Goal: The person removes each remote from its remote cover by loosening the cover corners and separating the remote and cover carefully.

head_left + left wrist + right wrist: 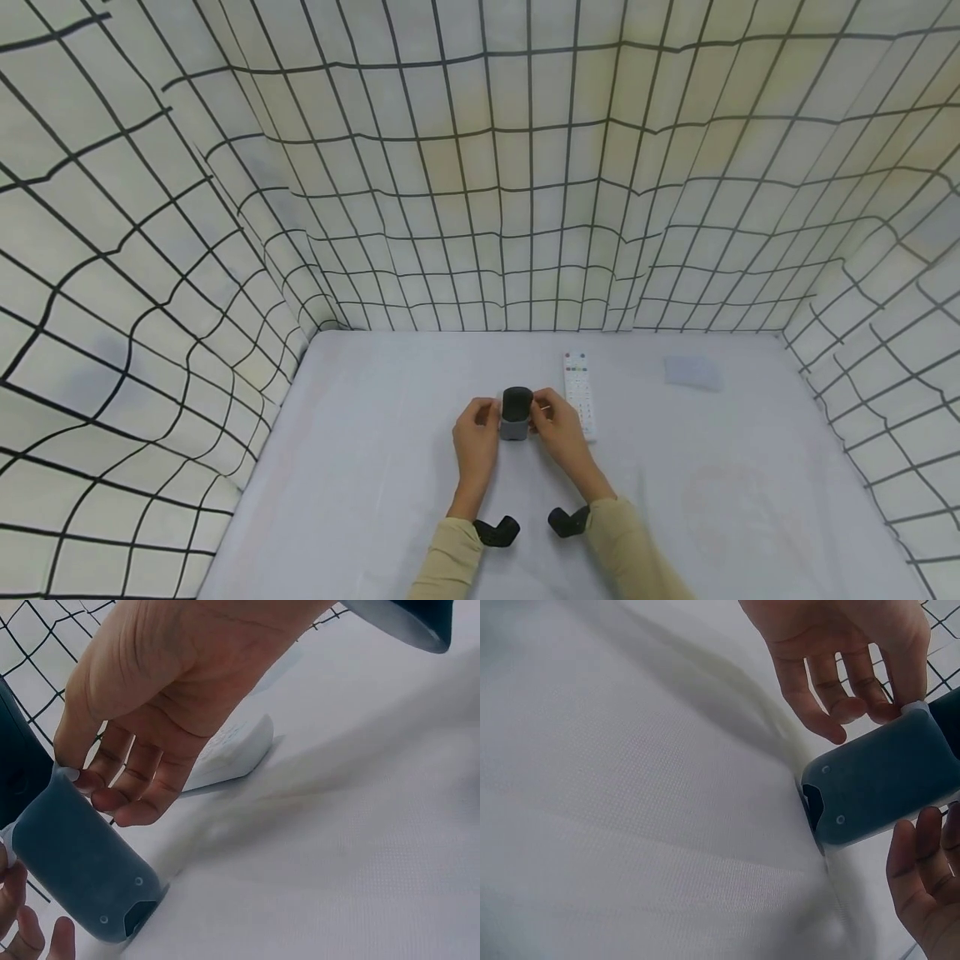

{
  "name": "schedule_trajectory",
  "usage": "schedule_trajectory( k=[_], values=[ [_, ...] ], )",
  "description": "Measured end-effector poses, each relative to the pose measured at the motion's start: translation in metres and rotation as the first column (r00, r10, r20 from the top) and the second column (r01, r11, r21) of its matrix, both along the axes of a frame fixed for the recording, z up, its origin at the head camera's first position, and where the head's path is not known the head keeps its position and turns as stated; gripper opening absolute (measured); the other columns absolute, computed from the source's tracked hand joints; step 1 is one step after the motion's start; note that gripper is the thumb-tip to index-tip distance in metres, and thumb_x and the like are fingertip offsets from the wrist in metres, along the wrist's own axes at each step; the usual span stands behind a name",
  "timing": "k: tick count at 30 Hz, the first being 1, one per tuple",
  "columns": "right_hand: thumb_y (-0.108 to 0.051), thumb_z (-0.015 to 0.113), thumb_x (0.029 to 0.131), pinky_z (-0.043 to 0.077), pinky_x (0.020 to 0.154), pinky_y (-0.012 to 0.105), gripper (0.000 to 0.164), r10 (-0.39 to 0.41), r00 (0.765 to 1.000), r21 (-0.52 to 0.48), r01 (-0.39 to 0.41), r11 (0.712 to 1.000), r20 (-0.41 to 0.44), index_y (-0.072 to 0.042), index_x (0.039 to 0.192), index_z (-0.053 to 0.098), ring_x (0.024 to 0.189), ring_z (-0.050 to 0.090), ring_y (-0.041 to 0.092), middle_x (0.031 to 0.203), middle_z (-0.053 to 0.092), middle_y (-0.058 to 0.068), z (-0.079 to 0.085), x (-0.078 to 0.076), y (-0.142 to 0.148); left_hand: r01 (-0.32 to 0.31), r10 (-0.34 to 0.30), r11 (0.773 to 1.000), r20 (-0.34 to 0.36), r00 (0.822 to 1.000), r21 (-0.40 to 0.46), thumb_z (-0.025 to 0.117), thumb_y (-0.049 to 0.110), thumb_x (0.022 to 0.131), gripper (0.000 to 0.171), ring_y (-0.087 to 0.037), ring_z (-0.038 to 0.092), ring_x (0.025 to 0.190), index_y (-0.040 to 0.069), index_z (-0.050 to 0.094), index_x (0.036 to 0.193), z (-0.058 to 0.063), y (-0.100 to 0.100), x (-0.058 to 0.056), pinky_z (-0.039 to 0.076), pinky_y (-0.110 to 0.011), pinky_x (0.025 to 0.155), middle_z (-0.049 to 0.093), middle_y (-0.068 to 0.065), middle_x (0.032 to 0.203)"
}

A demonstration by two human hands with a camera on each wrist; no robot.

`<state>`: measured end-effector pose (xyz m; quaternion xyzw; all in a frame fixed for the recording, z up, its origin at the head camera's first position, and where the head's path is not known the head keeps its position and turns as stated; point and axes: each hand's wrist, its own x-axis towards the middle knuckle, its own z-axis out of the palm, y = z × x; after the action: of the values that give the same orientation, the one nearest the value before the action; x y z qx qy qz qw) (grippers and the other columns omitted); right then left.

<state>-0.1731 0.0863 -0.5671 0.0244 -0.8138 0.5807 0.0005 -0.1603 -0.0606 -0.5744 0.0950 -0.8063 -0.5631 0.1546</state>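
Observation:
A small blue-grey case [86, 862] with rounded corners stands on end on the white cloth, its dark lid [517, 404] raised. Two small round marks and a notch show near its bottom edge. On the case's left side, my left hand [476, 437] pinches a whitish bit at the upper corner. My right hand [558, 429] pinches a matching whitish bit [915, 707] or its twin at the opposite corner, thumb and forefinger together and other fingers spread loosely. The inside of the case is dark in the head view.
A white remote control [578, 392] lies just beyond my right hand. Farther right a pale, flat bluish piece [692, 372] rests on the white-covered table [360, 467]. Grid-patterned cloth walls [480, 167] rise at the back and sides. Each wrist carries a black camera [497, 532].

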Motion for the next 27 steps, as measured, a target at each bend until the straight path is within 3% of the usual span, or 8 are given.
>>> schedule_trajectory(
  k=[9,27],
  values=[
    [-0.010,0.058,0.101,0.057,0.068,0.027,0.010,-0.010,1.000,0.021,0.009,1.000,0.009,-0.009,0.109,0.063,0.077,0.064,0.018,0.099,0.068,0.007,-0.0036,-0.0012,-0.0026,-0.030,0.029,0.998,-0.019,0.999,-0.059,0.070,0.014,0.093,0.005,-0.015,0.058,0.075,0.010,0.074,0.094,-0.0034,-0.0009,-0.0007,0.046,-0.030,0.069,0.072,-0.001,0.082],
    [-0.013,0.057,0.102,0.055,0.066,0.025,0.009,0.005,1.000,0.079,-0.005,0.997,0.002,-0.011,0.109,0.062,0.074,0.062,0.014,0.095,0.067,0.005,-0.0071,0.0011,-0.0034,-0.025,0.025,0.995,-0.001,1.000,-0.097,0.070,0.013,0.093,0.004,-0.012,0.059,0.072,0.012,0.073,0.092,-0.0043,-0.0036,0.0002,0.047,-0.028,0.067,0.071,0.000,0.083]
  ],
)
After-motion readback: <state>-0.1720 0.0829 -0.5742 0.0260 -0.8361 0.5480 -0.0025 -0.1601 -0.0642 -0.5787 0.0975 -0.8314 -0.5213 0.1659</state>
